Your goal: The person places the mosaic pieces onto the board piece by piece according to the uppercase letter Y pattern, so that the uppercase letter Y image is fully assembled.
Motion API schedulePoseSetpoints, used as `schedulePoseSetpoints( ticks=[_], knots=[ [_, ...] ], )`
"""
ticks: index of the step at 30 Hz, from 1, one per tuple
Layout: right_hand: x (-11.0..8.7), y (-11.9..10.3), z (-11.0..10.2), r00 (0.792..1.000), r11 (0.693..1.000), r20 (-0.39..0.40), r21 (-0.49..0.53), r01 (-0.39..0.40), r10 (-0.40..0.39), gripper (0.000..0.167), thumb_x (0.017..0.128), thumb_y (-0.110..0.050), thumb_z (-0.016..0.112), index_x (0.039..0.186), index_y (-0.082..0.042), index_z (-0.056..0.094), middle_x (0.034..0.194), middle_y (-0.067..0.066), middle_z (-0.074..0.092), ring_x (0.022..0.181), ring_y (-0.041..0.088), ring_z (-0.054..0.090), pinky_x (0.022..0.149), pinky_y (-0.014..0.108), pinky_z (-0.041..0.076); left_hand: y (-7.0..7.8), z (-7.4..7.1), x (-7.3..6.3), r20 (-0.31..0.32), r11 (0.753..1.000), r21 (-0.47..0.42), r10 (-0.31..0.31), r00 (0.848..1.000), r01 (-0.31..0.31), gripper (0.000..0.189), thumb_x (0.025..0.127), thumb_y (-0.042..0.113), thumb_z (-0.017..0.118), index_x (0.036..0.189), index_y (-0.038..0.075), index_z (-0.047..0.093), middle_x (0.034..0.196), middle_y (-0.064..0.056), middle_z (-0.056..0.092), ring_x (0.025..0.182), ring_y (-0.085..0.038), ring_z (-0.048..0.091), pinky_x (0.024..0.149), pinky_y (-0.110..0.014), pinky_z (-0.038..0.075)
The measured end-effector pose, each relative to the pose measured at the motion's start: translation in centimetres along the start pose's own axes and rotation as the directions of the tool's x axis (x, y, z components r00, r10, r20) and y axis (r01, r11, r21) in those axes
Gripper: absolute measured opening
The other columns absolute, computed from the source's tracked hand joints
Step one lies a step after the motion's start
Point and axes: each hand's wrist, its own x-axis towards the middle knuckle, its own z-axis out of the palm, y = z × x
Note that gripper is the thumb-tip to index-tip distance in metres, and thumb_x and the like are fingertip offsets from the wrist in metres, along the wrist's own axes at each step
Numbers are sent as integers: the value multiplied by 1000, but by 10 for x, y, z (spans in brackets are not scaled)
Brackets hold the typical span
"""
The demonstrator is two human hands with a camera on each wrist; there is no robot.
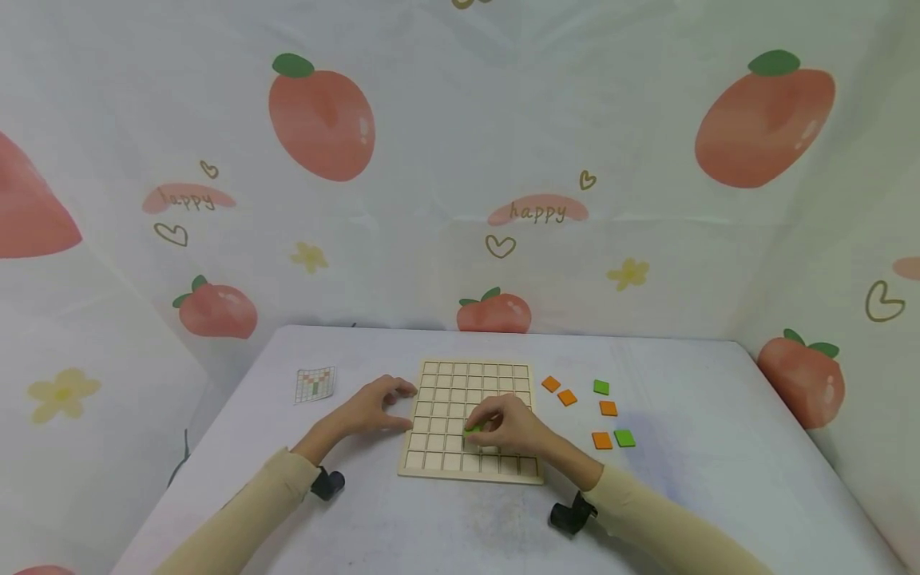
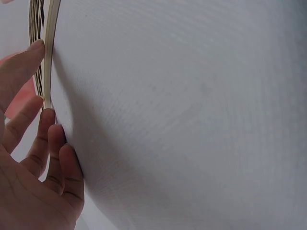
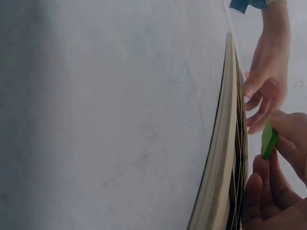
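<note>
A pale wooden grid board (image 1: 440, 419) lies on the table with its square cells facing up. My right hand (image 1: 513, 427) is over the board's lower middle and pinches a green square tile (image 3: 269, 139) between thumb and fingertips, with the tile tilted close above the cells. At the board's left side, my left hand (image 1: 370, 406) rests with thumb and fingers spread. In the left wrist view its fingertips (image 2: 47, 116) touch the board's edge (image 2: 48, 72), not curled round it.
Right of the board lie several loose orange tiles (image 1: 608, 408) and two green tiles (image 1: 624, 438). A small printed card (image 1: 315, 385) with a coloured grid pattern lies at the left. Behind the white table (image 1: 676, 399) hangs a fruit-print cloth (image 1: 417, 239).
</note>
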Motion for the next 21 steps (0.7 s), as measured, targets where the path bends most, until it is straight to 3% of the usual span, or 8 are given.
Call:
schedulePoseSetpoints(
  ticks=[21],
  knots=[
    [-1,-13,7,998,995,29,-89,-50,53,9,84,-8,84,92,-8,78,90,1,70,79,14,61,68,27,51,5,0,0,1,1000,20,-13,1000,13,55,83,22,86,128,3,62,121,-9,61,107,-28,57,94,-46,46]
  ],
)
